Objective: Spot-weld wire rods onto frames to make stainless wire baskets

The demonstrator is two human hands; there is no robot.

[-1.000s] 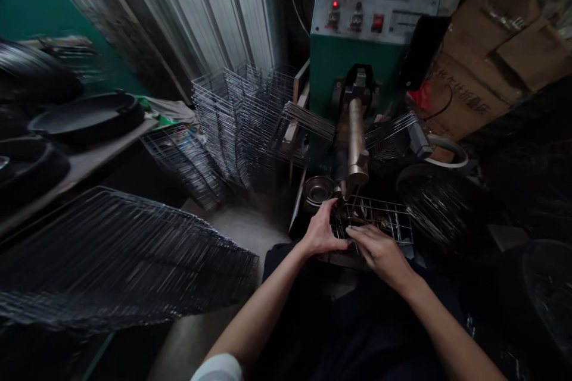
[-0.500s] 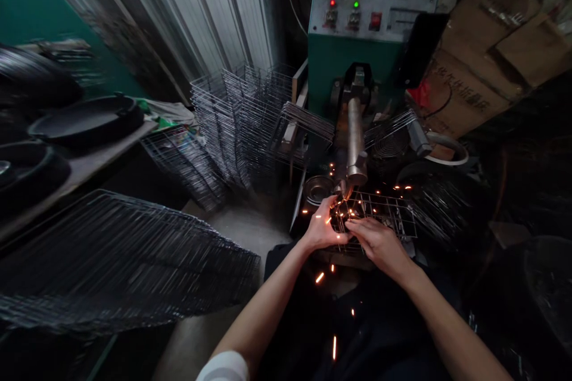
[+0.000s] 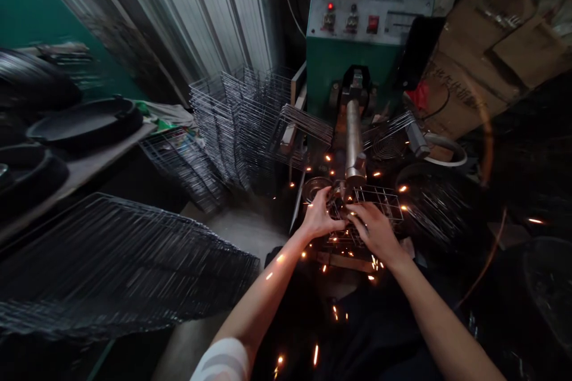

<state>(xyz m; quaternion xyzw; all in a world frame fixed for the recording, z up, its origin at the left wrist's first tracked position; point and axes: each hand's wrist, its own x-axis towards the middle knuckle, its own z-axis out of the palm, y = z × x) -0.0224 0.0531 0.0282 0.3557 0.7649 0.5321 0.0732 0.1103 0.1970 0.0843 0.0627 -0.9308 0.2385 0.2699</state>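
A wire grid rack (image 3: pixel 388 201) lies under the electrode tip of a green spot welding machine (image 3: pixel 344 53). My left hand (image 3: pixel 320 214) grips the rack's left side, thumb and fingers curved around its wires. From the right, my right hand (image 3: pixel 373 227) has its fingers closed on the rack close to the weld point. The thick metal electrode arm (image 3: pixel 353 143) comes down between the hands. Orange sparks fly around both hands and forearms. The exact finger contact on the wires is partly hidden.
Tall stacks of wire grids (image 3: pixel 241 125) stand left of the machine. A large pile of wire panels (image 3: pixel 134 262) lies nearer at left. Loose wires fill a dark round container (image 3: pixel 435 208) at right. Cardboard boxes (image 3: pixel 473 65) lean behind, and black pans (image 3: pixel 84 122) rest on a shelf.
The rack has shifted slightly left, and my right hand has moved left with it. The machine's green light has gone out. Sparks have spread wider.
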